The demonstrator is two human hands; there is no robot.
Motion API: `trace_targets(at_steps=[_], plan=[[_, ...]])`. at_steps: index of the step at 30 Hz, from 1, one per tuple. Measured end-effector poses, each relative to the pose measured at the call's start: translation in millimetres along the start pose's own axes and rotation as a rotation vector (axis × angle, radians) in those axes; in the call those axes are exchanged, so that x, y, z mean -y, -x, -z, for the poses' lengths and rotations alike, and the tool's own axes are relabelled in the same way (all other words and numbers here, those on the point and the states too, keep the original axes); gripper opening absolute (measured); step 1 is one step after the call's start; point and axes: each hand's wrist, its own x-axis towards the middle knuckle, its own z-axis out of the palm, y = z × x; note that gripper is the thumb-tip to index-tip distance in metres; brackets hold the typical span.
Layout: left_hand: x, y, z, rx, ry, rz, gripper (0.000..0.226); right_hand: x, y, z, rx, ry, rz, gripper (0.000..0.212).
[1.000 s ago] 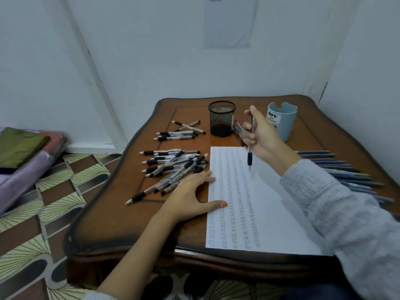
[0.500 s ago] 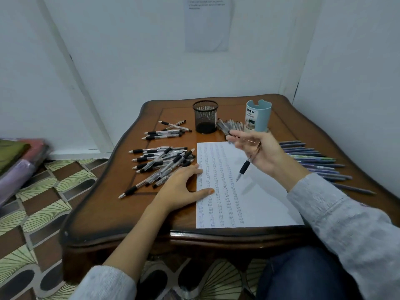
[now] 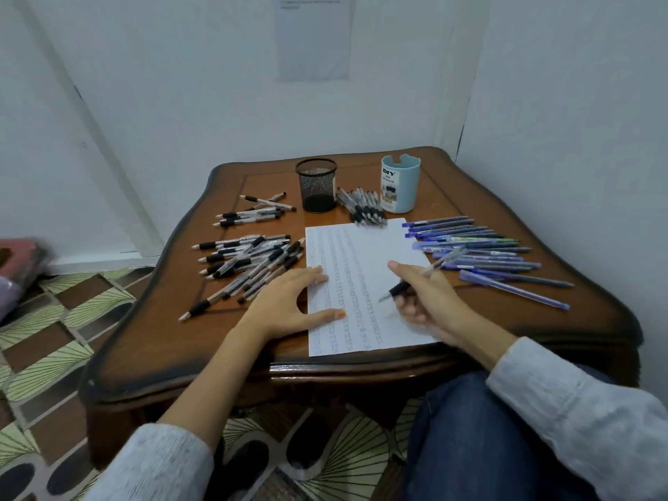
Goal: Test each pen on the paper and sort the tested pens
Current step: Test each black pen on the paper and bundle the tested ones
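Now, L hand [image 3: 289, 305] flat on paper [image 3: 365, 247], R hand [image 3: 426, 298] grips pen [image 3: 401, 286], mesh cup [image 3: 317, 184], blue cup [image 3: 400, 186] upright

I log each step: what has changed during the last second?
The right hand carried the black-grip pen from near the mesh cup down toward the person, tilting it, tip now low over the paper. The left hand stayed flat on the paper's left edge.

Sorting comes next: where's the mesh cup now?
Head view: the mesh cup stands at the far side of the table, left of the blue cup, just beyond the paper.
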Motion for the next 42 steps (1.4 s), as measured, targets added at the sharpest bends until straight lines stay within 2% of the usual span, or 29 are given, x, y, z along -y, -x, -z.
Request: trace_targets(at_steps=[3, 9, 14, 29, 39, 42], plan=[[-1, 0, 0, -0.012, 0.000, 0.001, 0.089, -8, 11, -10, 0.004, 0.006, 0.072, 0.031], [-2, 1, -2, -0.029, 0.004, -0.004, 0.094, -21, 21, -18, -0.166, 0.359, 0.250, 0.049], [1, 0, -3, -0.035, 0.024, -0.011, 0.091, -30, 20, -16, -0.223, 0.476, 0.366, 0.045], [2, -1, -4, -0.043, 0.051, -0.015, 0.091, -31, 17, -16, -0.144, 0.496, 0.397, 0.050], [3, 0, -4, -0.041, 0.044, -0.021, 0.090, -30, 16, -17, -0.136, 0.471, 0.403, 0.048], [3, -1, -4, -0.037, 0.037, -0.021, 0.090, -31, 17, -14, -0.189, 0.454, 0.432, 0.048]])
